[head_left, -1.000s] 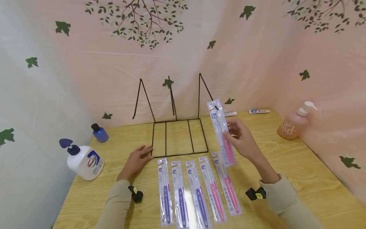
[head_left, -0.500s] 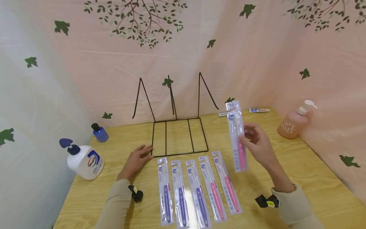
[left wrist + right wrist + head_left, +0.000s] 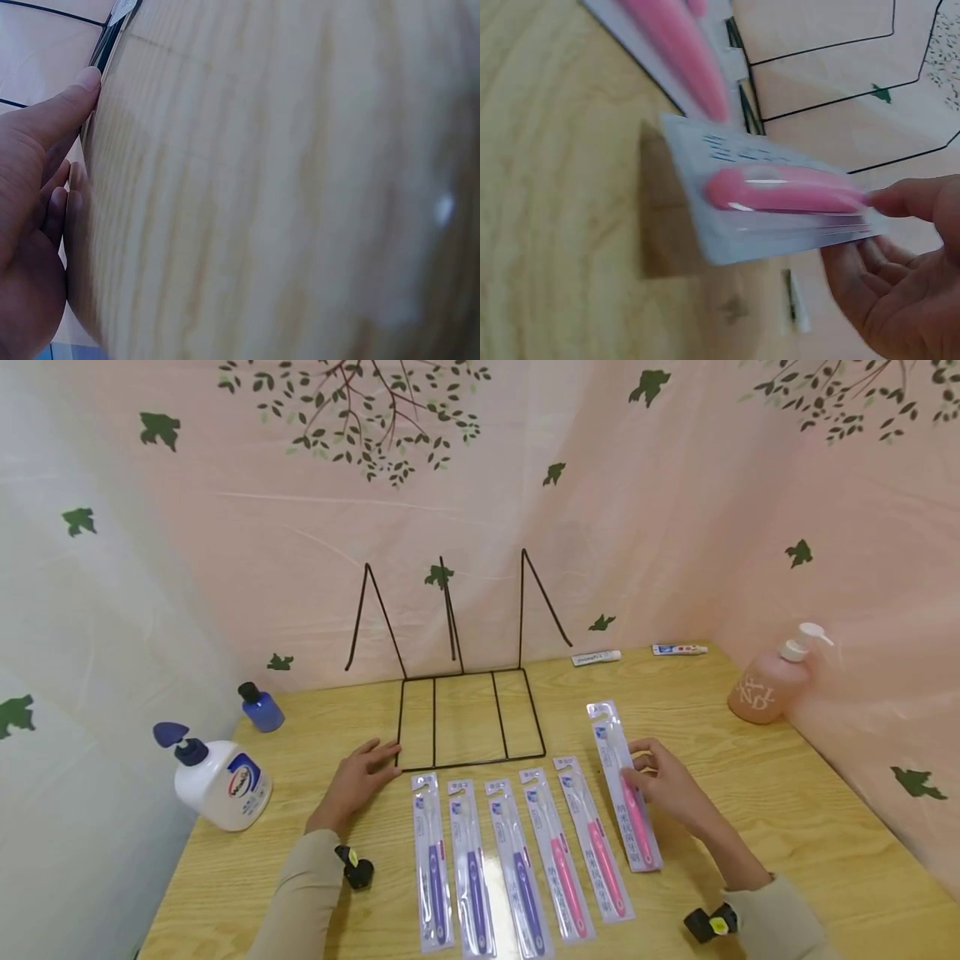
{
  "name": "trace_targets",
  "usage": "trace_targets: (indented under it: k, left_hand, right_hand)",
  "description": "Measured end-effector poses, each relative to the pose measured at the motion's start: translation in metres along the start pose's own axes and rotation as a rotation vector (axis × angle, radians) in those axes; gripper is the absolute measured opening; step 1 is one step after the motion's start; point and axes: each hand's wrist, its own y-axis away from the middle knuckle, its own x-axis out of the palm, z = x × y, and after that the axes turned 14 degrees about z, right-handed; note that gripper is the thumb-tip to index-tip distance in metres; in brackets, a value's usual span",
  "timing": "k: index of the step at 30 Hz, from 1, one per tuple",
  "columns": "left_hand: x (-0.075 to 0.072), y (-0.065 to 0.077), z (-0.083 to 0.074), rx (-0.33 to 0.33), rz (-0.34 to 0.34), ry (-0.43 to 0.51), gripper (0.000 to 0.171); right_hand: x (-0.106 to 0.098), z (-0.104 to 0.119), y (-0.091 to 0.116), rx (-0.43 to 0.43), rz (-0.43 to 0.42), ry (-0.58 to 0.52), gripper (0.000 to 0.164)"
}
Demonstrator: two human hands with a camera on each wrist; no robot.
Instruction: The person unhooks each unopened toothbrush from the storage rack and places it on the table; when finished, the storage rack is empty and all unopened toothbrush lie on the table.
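My right hand (image 3: 670, 783) pinches the edge of a packaged pink toothbrush (image 3: 634, 818) between thumb and fingers. In the right wrist view the toothbrush pack (image 3: 780, 191) is tilted close over the table, its shadow beside it. To its left lies a row of packaged toothbrushes: two pink, the nearer one (image 3: 604, 868) beside the held pack, and several purple, such as the leftmost toothbrush (image 3: 437, 893). My left hand (image 3: 358, 781) rests on the table with its fingertips at the front left corner of a black wire rack (image 3: 472, 766); its fingers are relaxed.
A white pump bottle (image 3: 225, 785) and a small blue bottle (image 3: 262, 710) stand at the left. At the back right lie two small toothpaste tubes, one white (image 3: 597, 657) and one coloured (image 3: 679, 650). A pink pump bottle (image 3: 767, 689) stands near the right edge. Behind hangs a pink curtain (image 3: 300, 527).
My right hand has carried the pink toothbrush pack away from the rack's right prong, first rightward, then down toward the table at the right end of the row. My left hand stays put.
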Motion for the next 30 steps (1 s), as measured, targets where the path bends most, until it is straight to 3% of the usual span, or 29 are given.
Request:
trace_targets:
  k: [4, 10, 30]
  left_hand:
    - [0.000, 0.001, 0.000, -0.005, 0.001, 0.005, 0.049]
    - [-0.001, 0.002, -0.002, -0.026, 0.008, 0.008, 0.050]
    - [0.001, 0.002, 0.001, -0.002, -0.003, 0.001, 0.050]
  right_hand:
    - [0.009, -0.011, -0.002, 0.090, 0.065, 0.026, 0.041]
    - [0.020, -0.017, -0.002, 0.170, 0.084, 0.110, 0.039]
    - [0.025, -0.012, 0.005, 0.267, 0.051, 0.287, 0.038]
